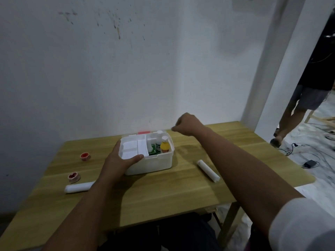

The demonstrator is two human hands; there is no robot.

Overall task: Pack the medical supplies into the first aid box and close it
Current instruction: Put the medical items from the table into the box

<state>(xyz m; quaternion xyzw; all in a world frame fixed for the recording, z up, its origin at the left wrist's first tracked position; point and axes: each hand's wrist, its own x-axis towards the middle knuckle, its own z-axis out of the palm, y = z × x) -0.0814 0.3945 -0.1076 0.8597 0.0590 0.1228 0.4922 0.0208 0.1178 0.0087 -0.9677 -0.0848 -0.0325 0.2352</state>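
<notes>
A white first aid box (155,164) stands open in the middle of the wooden table (163,192). A white tray insert (133,147) fills its left part; a yellow bottle (165,147), a white bottle (159,140) and a green-labelled item stand in its right part. My left hand (120,160) grips the box's front left corner, thumb over the rim. My right hand (186,126) hovers above and right of the box, fingers curled in, nothing visible in them. Two white rolls lie on the table, one to the right (208,170) and one to the left (78,188). Two red tape rolls (85,156) (74,177) sit left.
A white wall rises directly behind the table. Another person's legs (297,113) stand at the right, beyond the table's edge. Cables and a charger (310,163) lie on the floor there. A red-edged lid part (144,132) shows behind the box.
</notes>
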